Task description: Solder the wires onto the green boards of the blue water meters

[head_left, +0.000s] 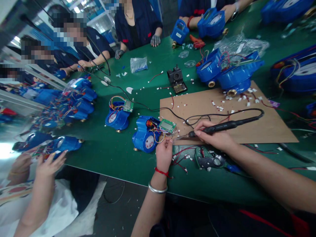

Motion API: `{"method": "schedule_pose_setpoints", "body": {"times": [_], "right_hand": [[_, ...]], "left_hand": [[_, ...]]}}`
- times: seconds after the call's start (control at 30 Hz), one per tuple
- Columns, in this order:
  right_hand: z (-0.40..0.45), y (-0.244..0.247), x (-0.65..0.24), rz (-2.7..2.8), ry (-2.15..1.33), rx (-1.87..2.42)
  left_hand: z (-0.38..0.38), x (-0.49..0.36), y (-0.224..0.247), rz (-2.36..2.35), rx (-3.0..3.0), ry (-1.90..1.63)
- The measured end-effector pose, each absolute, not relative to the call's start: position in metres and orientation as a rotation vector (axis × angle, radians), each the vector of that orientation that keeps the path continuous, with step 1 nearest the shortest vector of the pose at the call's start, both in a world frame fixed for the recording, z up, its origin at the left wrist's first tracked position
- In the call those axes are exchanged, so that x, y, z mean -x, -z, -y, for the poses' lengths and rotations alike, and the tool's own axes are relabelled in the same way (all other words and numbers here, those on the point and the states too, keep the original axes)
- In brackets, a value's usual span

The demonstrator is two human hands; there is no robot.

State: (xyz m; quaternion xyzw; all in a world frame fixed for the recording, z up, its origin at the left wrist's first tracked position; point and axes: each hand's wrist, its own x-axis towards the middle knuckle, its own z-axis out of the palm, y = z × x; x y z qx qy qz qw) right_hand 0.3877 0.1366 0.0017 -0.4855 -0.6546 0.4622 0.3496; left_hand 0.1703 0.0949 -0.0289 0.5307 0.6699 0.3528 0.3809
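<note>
Gripping in the head view, with the right hand (217, 138) closed pen-fashion round a slim black soldering iron (222, 126), long axis running from just short of three o'clock to just short of nine, with the thin metal tip (184, 136) near the left hand (164, 153). Pinching with the left thumb and fingers pressed together, apparently on thin multicoloured wires (156, 131); unable to tell whether touching the tip. Having a glossy blue plastic meter (142, 136) at nine o'clock from that pinch, beside the left hand and well nearer to it than to the right. Having a small green circuit board with a grey rectangular screen (166, 125) at twelve o'clock, just beyond the pinch. Showing on the meter a round white dial (150, 142) towards four o'clock, an orange-red part (149, 123) towards one, a brass fitting (135, 149) at seven, and loops of wire leading towards the board.
</note>
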Motion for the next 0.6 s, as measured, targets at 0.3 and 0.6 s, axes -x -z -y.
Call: {"method": "schedule_pose_setpoints", "body": {"times": [0.3,0.6], "right_hand": [[-0.135,-0.0004,-0.389,1.563,-1.119,1.208],[-0.1373,0.0014,-0.389,1.642,-1.153,1.227]], "left_hand": [[-0.0947,-0.1671,0.0283,-1.688,-1.34,-0.875],[-0.0947,-0.1705,0.0223,-1.706,-1.464,-0.802]]}}
